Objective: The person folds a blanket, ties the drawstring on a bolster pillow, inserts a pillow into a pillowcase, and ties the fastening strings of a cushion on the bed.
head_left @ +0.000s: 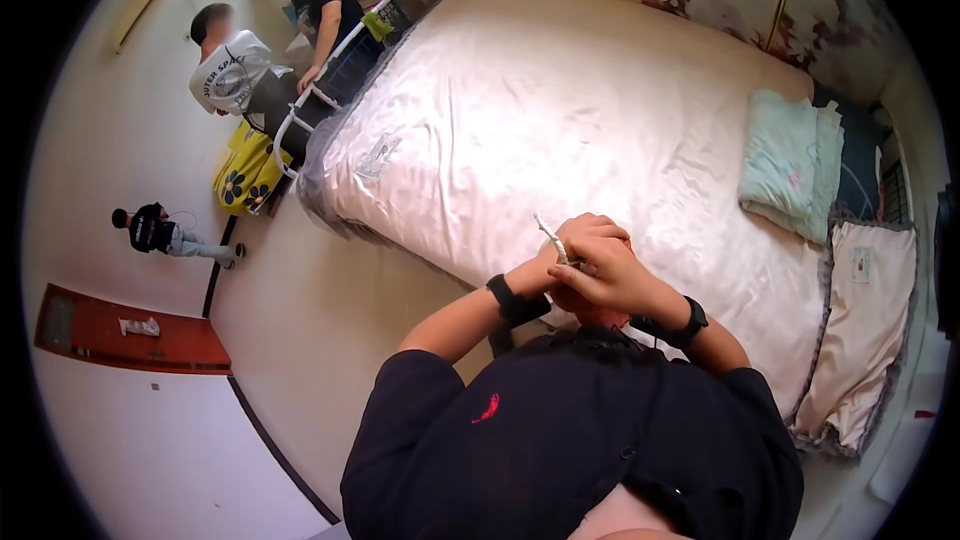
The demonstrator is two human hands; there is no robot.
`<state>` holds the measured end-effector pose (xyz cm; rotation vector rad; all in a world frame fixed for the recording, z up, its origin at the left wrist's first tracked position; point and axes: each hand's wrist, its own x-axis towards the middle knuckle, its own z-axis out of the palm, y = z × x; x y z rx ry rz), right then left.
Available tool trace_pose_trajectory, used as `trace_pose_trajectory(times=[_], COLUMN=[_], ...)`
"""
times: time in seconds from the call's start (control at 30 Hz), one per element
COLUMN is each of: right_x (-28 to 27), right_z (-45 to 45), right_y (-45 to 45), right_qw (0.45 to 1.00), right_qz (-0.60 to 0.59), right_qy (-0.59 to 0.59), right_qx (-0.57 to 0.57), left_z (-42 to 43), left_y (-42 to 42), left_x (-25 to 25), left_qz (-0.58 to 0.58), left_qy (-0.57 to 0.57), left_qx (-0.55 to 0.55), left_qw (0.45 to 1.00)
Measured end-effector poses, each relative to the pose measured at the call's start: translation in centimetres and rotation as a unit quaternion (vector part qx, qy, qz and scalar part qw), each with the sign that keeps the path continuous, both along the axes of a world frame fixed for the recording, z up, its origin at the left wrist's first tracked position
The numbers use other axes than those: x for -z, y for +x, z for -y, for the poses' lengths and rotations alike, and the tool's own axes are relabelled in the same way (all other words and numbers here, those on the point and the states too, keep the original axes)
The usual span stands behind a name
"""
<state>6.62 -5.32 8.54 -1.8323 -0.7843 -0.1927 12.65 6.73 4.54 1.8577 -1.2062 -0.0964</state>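
My left hand (pixel 590 231) and my right hand (pixel 618 278) are closed together in front of my chest, above the near side of the bed. The right hand overlaps the left, with its thumb pointing left. A thin, white, twisted strip (pixel 549 236) sticks out up and to the left from between them. Its lower end is hidden in the grip, and its material is unclear. Black bands circle both wrists. Behind the hands lies a bed with a shiny pale pink cover (pixel 560 100), wrinkled across its surface.
A folded mint-green quilt (pixel 790 160) and a pale pillow (pixel 862 325) lie at the right. A white metal bed rail (pixel 285 130) stands at the left end, near a yellow flowered cloth (pixel 245 175). Three people stand at the left. A red-brown door (pixel 180 348) is lower left.
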Motion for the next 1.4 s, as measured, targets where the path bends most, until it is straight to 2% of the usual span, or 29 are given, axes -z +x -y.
trace_pose_trajectory(times=[0.07, 0.1, 0.13, 0.2, 0.27, 0.33, 0.37, 0.43, 0.47, 0.5, 0.57, 0.6, 0.63, 0.73, 0.8, 0.87, 0.93, 1.0, 1.03, 1.07, 1.1, 1.13, 1.17, 1.2, 1.27, 1.3, 1.33, 1.37, 1.4], right_x=[0.5, 1.1, 1.3, 1.2, -0.1, -1.4, -1.9, -3.0, -3.0, -2.9, -3.4, -3.6, -3.7, -4.3, -3.8, -3.8, -3.0, -1.2, -1.7, -0.1, 1.6, 3.0, 3.7, 5.8, 7.6, 8.9, 10.1, 11.1, 11.2], right_z=[1.0, 1.4, 2.0, 3.7, 4.8, 5.5, 5.9, 6.5, 7.0, 7.7, 8.1, 8.2, 8.2, 8.0, 8.5, 8.2, 8.3, 8.6, 8.2, 8.2, 8.1, 8.1, 8.6, 8.7, 8.3, 8.0, 7.6, 7.0, 6.6], right_y=[-0.2, -0.5, -0.8, -0.9, -1.0, -1.8, -2.2, -3.1, -3.4, -3.6, -4.5, -4.8, -5.1, -5.5, -5.4, -5.0, -4.4, -3.5, -3.2, -2.5, -2.1, -1.9, -1.8, -2.0, -3.1, -3.2, -3.4, -3.5, -3.5], right_qw=[1.0, 0.983, 0.929, 0.844, 0.769, 0.761, 0.769, 0.804, 0.804, 0.831, 0.885, 0.885, 0.889, 0.904, 0.93, 0.917, 0.904, 0.957, 0.978, 0.994, 0.993, 0.992, 0.965, 0.967, 0.944, 0.926, 0.927, 0.944, 0.957], right_qz=[0.0, -0.153, -0.301, -0.392, -0.456, -0.482, -0.489, -0.473, -0.473, -0.457, -0.401, -0.401, -0.392, -0.368, -0.317, -0.339, -0.358, -0.262, -0.194, -0.065, -0.073, -0.08, -0.256, -0.239, -0.311, -0.345, -0.344, -0.283, -0.221], right_qy=[-0.015, 0.102, 0.215, 0.362, 0.437, 0.423, 0.4, 0.356, 0.355, 0.313, 0.236, 0.233, 0.234, 0.218, 0.183, 0.209, 0.233, 0.125, 0.053, -0.031, -0.054, -0.076, -0.037, -0.051, -0.065, -0.121, -0.12, -0.142, -0.163], right_qx=[0.004, -0.001, -0.007, -0.06, -0.1, -0.098, -0.094, -0.061, -0.063, -0.055, -0.017, -0.023, -0.013, 0.011, -0.012, 0.0, 0.012, 0.025, 0.053, 0.078, 0.073, 0.067, -0.044, -0.073, -0.091, -0.091, -0.09, -0.093, -0.096], left_z=[0.3, 0.6, 0.3, -0.8, -0.1, 0.2, 0.8, 1.4, 1.6, 1.7, 2.2, 2.5, 2.7, 2.8, 2.7, 2.5, 2.0, 1.4, 1.0, 0.7, 0.5, 0.1, -0.6, -1.2, -1.9, -2.2, -2.4, -2.7, -2.9], left_y=[-0.4, -0.6, -0.7, -1.4, -2.6, -2.8, -2.9, -3.2, -3.3, -3.7, -3.9, -4.0, -4.2, -4.5, -4.2, -3.9, -3.8, -4.0, -4.1, -4.3, -4.4, -4.3, -4.2, -4.1, -3.8, -3.6, -3.4, -3.1, -3.0], left_x=[0.8, 0.6, 0.2, -1.1, -3.0, -4.5, -4.6, -4.3, -4.2, -3.9, -2.4, -2.2, -2.0, -1.5, -1.4, -1.3, -1.1, -0.7, -0.6, -0.2, 0.3, 0.9, 1.3, 1.4, 0.3, -0.4, -0.9, -0.7, -0.9], left_qz=[-0.044, -0.089, -0.09, -0.093, -0.121, -0.114, -0.087, -0.076, -0.062, -0.06, -0.05, -0.04, -0.086, -0.113, -0.085, -0.116, -0.08, -0.047, -0.027, -0.008, -0.037, -0.037, -0.08, -0.121, -0.141, -0.161, -0.181, -0.127, -0.127], left_qy=[0.021, 0.04, 0.04, -0.03, -0.032, 0.06, 0.013, 0.001, -0.01, 0.02, -0.007, -0.034, -0.063, -0.068, -0.068, -0.073, -0.058, -0.044, -0.01, 0.025, 0.012, 0.011, 0.01, 0.009, -0.007, 0.01, 0.027, 0.034, 0.035], left_qx=[0.01, 0.014, 0.016, 0.091, 0.08, 0.149, 0.185, 0.192, 0.199, 0.18, 0.164, 0.152, 0.153, 0.127, 0.128, 0.152, 0.128, 0.103, 0.049, -0.005, -0.056, -0.055, -0.091, -0.128, -0.151, -0.163, -0.174, -0.206, -0.204], left_qw=[0.999, 0.995, 0.995, 0.991, 0.989, 0.98, 0.979, 0.979, 0.978, 0.982, 0.985, 0.987, 0.982, 0.983, 0.986, 0.979, 0.987, 0.993, 0.998, 1.0, 0.998, 0.998, 0.993, 0.984, 0.978, 0.973, 0.968, 0.97, 0.97])
